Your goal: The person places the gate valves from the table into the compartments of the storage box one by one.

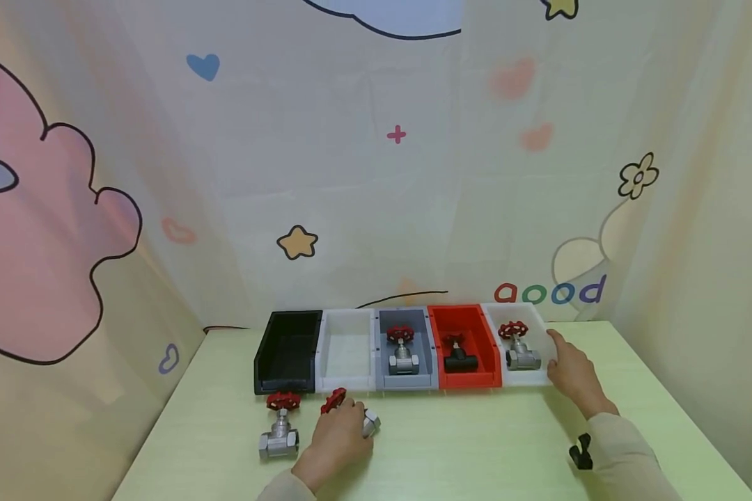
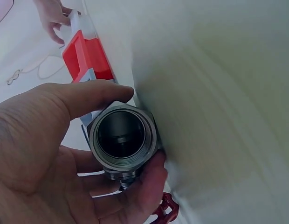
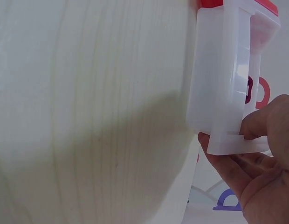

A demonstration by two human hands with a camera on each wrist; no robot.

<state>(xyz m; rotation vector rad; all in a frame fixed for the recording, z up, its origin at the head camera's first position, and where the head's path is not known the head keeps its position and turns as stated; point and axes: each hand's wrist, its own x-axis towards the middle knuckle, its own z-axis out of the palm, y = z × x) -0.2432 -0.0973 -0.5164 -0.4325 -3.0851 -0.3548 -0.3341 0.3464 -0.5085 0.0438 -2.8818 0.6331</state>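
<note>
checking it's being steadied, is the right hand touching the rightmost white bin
Touching. The right wrist view shows the right hand pinching the white bin at its edge between thumb and fingers.

Beneath your fingers (image 2: 154,178) stretches a pale yellow-green bench (image 1: 464,445); beyond them hangs a creamy backdrop (image 1: 351,174) printed with hearts (image 1: 203,67), stars (image 1: 297,243) and a flower (image 1: 638,177); left of them, a large pink shape (image 1: 37,229).
</note>
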